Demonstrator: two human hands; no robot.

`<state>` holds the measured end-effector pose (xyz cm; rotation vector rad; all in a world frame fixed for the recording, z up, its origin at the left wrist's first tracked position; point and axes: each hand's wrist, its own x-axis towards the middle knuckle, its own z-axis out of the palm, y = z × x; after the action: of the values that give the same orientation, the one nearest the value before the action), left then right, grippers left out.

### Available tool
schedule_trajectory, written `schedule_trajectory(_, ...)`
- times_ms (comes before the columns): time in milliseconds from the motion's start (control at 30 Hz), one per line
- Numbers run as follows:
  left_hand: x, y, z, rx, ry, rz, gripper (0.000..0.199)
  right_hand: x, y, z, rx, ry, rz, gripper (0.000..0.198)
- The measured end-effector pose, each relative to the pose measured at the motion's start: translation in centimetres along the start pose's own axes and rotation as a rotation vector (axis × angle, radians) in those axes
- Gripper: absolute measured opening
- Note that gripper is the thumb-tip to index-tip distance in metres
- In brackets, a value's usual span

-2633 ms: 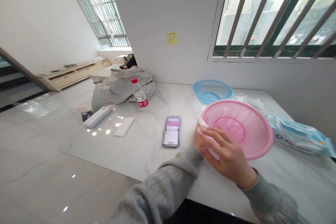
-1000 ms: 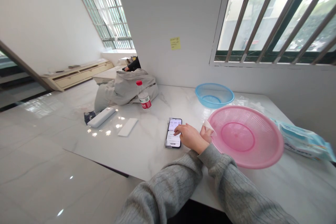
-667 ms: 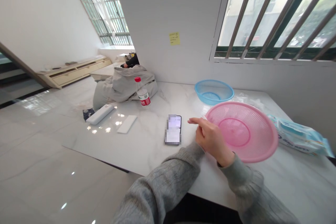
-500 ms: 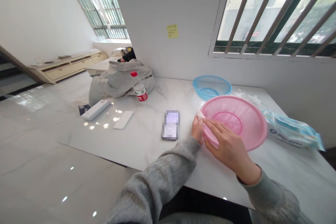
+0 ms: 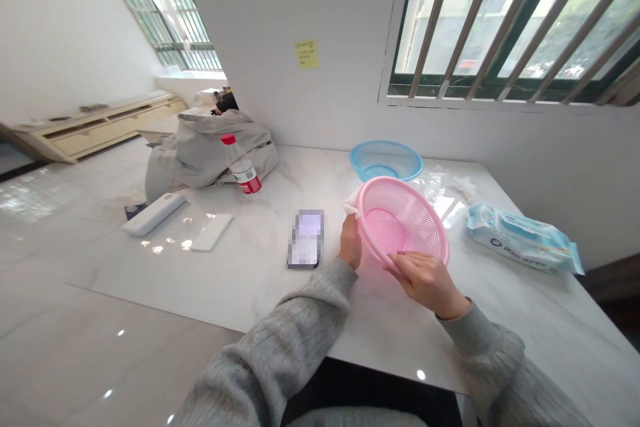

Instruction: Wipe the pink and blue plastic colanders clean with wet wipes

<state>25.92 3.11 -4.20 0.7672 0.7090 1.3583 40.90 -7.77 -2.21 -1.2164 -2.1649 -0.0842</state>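
While a pink perforated basket (image 5: 417, 213) is held tilted over the near part of a white marbled table (image 5: 215, 283), in the head view, its rim is gripped by both hands. The left edge is held by the left hand (image 5: 351, 243), its fingers partly hidden – a white tissue (image 5: 351, 203) is caught there against the rim. The near rim is clasped by the right hand (image 5: 430, 280), its fingers curled in over the edge. Whether the base is touching the table cannot be told. Behind the basket, a blue basket (image 5: 383, 159) is placed near the wall; to the right, a pale blue wipes pack (image 5: 523, 237) is laid flat. To the left, a phone (image 5: 306, 237) with a pixelated screen is seen – and, farther off, a red-capped bottle (image 5: 245, 173).
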Motion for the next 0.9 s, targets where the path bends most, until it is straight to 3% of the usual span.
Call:
schedule_trajectory(100,0.7,0.3,-0.4,0.054,-0.072,0.083,0.043,-1.2,1.1,-1.1,0.116,0.266,-0.18,0.021)
schedule_trajectory(167,0.9,0.1,-0.3,0.004,-0.097,0.09,0.042,-1.9,1.8,-1.5,0.223,0.397,-0.129,0.011)
schedule_trajectory(333,0.6,-0.8,0.5,-0.174,-0.136,-0.121,0.046,-2.5,2.6,-1.3,0.702,0.753,0.363,0.04)
schedule_trajectory(433,0.4,-1.1,0.7,-0.213,-0.193,-0.222,0.05,-1.2,3.1,-1.4,1.075,0.998,0.563,0.031)
schedule_trajectory(533,0.4,-1.5,0.7,-0.209,-0.234,-0.22,0.053,0.0,3.8,-1.6,1.263,1.026,0.665,0.036)
schedule_trajectory(667,0.0,-1.9,0.2,-0.105,-0.228,-0.169,0.057,0.2,5.0,-1.2,1.389,0.911,0.727,0.034)
schedule_trajectory(900,-2.4,-1.0,-0.4,0.632,-0.46,0.366,0.068,-0.3,6.6,-0.6,1.479,0.854,0.756,0.039)
